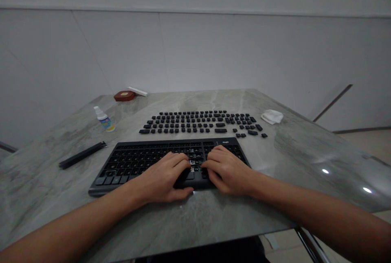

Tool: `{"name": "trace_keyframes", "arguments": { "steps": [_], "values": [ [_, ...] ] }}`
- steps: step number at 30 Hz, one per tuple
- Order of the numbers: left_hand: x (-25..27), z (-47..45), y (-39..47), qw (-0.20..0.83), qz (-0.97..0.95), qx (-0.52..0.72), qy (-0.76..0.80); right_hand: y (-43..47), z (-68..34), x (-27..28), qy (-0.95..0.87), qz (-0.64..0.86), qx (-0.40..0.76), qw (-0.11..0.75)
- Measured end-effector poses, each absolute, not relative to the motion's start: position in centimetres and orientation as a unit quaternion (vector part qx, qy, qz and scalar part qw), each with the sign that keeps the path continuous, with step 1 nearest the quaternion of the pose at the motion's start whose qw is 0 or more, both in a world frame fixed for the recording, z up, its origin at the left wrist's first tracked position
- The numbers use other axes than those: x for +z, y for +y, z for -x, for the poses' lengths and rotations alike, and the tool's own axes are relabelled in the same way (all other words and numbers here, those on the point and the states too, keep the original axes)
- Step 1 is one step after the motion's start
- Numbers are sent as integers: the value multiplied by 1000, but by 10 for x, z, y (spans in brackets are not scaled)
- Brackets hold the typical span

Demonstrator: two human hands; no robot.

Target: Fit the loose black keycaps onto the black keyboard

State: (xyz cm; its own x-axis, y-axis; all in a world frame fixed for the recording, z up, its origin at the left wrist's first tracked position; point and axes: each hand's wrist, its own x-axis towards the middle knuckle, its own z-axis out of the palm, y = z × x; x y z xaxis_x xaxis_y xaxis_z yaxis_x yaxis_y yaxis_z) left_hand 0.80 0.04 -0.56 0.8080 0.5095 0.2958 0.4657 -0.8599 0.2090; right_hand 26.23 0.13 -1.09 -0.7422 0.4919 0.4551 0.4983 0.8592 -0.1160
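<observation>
A black keyboard (131, 144) lies in front of me with most of its keycaps off. Bare key sockets show across it, while a few caps remain along its bottom row. My left hand (167, 176) rests over its middle, fingers stretched across the sockets and thumb apart along the front edge. Over the right part, my right hand (225, 169) has its fingers bent and drawn together, fingertips down at the sockets. Whatever is between those fingertips is too small and dark to make out. Behind the keyboard, loose black keycaps (220, 130) are laid out in rows.
A spray bottle (105, 119) stands on the left of the marble-patterned table (189, 218), near a long black strip-like object (82, 155). Farther back are a brown case (124, 95) and a flat white object (137, 91). A white cloth (271, 116) lies at the right.
</observation>
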Motion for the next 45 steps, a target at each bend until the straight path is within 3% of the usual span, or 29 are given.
{"name": "trace_keyframes", "arguments": {
  "steps": [20, 28, 33, 45],
  "values": [
    [-3, -9, 0, 37, -954, 163, 249, 7, -265, -8, -944, 258, 37, 202],
    [-4, -10, 1, 52, -953, 160, 253, 14, -276, -11, -910, 256, 81, 316],
    [-3, -9, 0, 55, -952, 159, 257, 12, -275, -7, -903, 245, 96, 341],
    [-7, -8, 1, 45, -955, 182, 228, 13, -281, -4, -932, 170, 167, 275]
  ]
}}
